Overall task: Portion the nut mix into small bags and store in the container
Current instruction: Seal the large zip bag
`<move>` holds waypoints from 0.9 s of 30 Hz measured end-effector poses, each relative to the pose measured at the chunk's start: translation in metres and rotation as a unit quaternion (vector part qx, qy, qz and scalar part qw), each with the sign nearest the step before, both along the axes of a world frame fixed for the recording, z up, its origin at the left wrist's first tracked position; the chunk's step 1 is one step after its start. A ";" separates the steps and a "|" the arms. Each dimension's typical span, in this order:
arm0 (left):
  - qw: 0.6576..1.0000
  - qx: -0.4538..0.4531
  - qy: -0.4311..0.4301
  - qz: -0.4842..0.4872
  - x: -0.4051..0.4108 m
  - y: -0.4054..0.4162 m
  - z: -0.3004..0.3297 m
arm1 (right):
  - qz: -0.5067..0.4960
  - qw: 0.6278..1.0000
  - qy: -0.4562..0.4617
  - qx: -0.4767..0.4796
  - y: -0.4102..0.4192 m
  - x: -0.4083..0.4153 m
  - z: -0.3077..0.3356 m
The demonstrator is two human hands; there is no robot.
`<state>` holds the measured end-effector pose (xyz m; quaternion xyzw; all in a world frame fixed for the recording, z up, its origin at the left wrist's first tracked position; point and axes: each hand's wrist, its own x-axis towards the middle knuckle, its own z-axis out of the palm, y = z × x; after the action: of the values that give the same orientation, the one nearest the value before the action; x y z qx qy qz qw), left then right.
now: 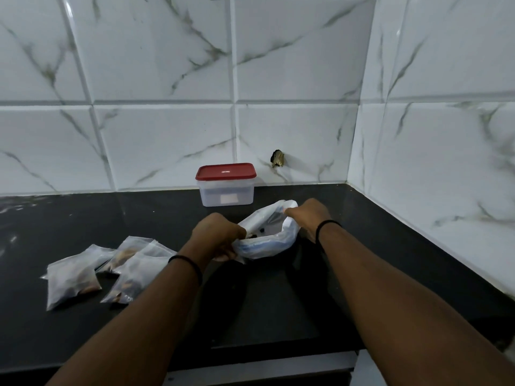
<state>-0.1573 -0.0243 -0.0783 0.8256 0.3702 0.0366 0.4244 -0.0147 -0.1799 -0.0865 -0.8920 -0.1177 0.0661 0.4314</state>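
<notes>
A white plastic bag point(267, 235) with a few dark nuts inside sits on the black counter point(278, 302), held open at the mouth. My left hand point(220, 236) grips its near-left rim. My right hand point(309, 215) grips the far-right rim. Three small clear bags point(75, 277) with nut mix in them lie flat on the counter to the left. A clear container with a red lid point(226, 185) stands closed behind the white bag, by the wall.
White marble-look tiled walls point(418, 162) enclose the counter at the back and on the right. A small dark hole or fitting point(277, 158) sits in the back wall. The counter's front edge point(250, 366) runs below my forearms.
</notes>
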 end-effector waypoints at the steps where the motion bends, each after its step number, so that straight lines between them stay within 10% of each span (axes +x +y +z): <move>1: 1.000 0.006 -0.023 0.016 0.002 0.003 0.001 | -0.003 1.000 0.007 -0.002 0.003 0.001 0.001; 9: 0.960 0.005 -0.280 0.030 0.023 0.001 0.064 | 0.012 0.991 0.107 0.076 -0.003 -0.011 0.008; 14: 0.966 0.098 -0.226 -0.082 0.036 -0.017 0.080 | 0.055 0.981 0.185 0.012 -0.020 -0.032 0.008; 21: 0.973 -0.196 -0.123 0.004 0.013 0.028 0.035 | 0.043 0.971 0.196 0.133 -0.032 -0.028 0.009; 27: 0.959 -0.265 -0.097 -0.005 -0.008 0.049 0.022 | 0.035 0.952 0.242 0.183 -0.033 -0.030 0.015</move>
<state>-0.1656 0.0247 -0.0566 0.6780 0.3196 0.0146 0.6618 -0.0444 -0.2134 -0.0713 -0.7504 -0.0508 0.2726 0.6000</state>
